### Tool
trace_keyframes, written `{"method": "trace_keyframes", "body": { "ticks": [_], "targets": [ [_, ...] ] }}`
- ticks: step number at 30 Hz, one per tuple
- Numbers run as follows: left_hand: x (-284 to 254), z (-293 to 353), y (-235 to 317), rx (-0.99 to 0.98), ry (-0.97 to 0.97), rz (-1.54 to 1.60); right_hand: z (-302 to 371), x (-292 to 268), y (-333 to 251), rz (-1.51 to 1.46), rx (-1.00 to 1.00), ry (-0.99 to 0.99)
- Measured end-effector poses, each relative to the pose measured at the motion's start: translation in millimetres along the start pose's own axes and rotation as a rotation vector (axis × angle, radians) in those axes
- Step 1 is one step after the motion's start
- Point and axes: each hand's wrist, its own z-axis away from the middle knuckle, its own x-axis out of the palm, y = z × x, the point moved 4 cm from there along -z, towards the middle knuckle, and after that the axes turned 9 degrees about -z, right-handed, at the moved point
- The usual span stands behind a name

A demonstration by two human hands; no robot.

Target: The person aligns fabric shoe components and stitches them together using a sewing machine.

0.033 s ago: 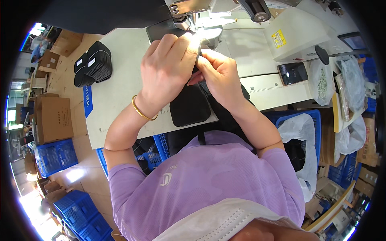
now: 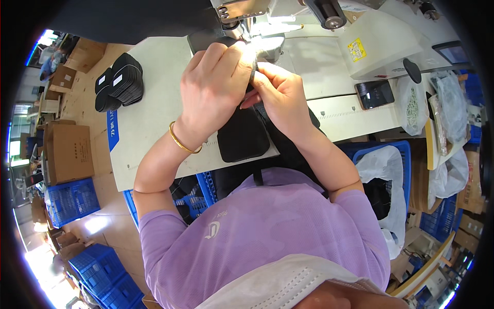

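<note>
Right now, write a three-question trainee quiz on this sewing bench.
1. True or false: the left hand and right hand are apart, at opposite ends of the table.
2. The black fabric piece below the hands: A) lies wholly on the table; B) overhangs its near edge; C) sits in the blue crate.
3. What is worn on the left wrist?

Key: 1 false, both pinch the same piece at the sewing machine. 2 B. 3 a gold bangle.
</note>
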Motion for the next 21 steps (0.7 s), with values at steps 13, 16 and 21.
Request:
{"method": "trace_keyframes", "body": {
  "ticks": [13,16,21],
  "targets": [
    [-7,23,-27,-0.221,0.134,0.222,10,-26,-11,0.269,-0.088,0.013],
    [23,61,-56,-1.075,0.191,1.029,29,-73,-12,1.196,-0.279,0.104],
    [80,20,-87,-1.212,-0.355,1.344,49,-103,27,1.245,0.003,0.088]
  ]
}}
